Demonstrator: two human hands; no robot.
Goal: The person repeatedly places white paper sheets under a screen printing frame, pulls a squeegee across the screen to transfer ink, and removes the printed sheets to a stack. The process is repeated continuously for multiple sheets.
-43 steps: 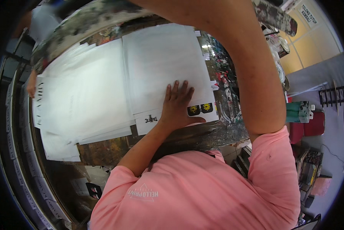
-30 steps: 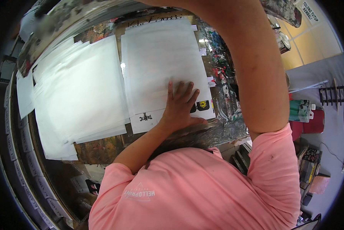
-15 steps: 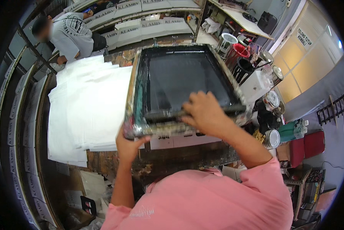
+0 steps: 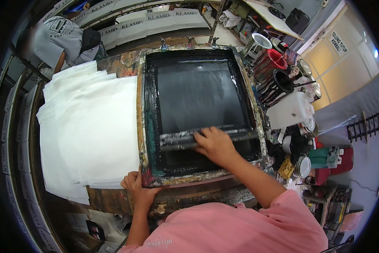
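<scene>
A screen printing frame (image 4: 139, 118), paint-crusted along its edges, lies flat on the worktable. Black ink covers its mesh (image 4: 193, 97). My right hand (image 4: 214, 145) is closed over the top of a long, ink-smeared squeegee (image 4: 176, 139), which lies across the near part of the mesh. At the frame's near left corner, my left hand (image 4: 139, 187) grips the edge, fingers along its left side and thumb in front. White sheets (image 4: 92, 130) are piled in an uneven stack directly left of the frame. Whatever lies beneath the frame is hidden.
Ink-stained buckets (image 4: 278, 61) and a white jug (image 4: 288, 107) crowd the right side. Metal clamps (image 4: 190, 41) stand behind the frame. A person in a grey shirt (image 4: 65, 38) bends beside the far left racks (image 4: 22, 139). The worktable (image 4: 164, 198) has a stained front edge.
The frame has come down from a raised tilt to lie flat, its near edge dropping toward me. My left hand went down with its corner. The squeegee stays in my right hand.
</scene>
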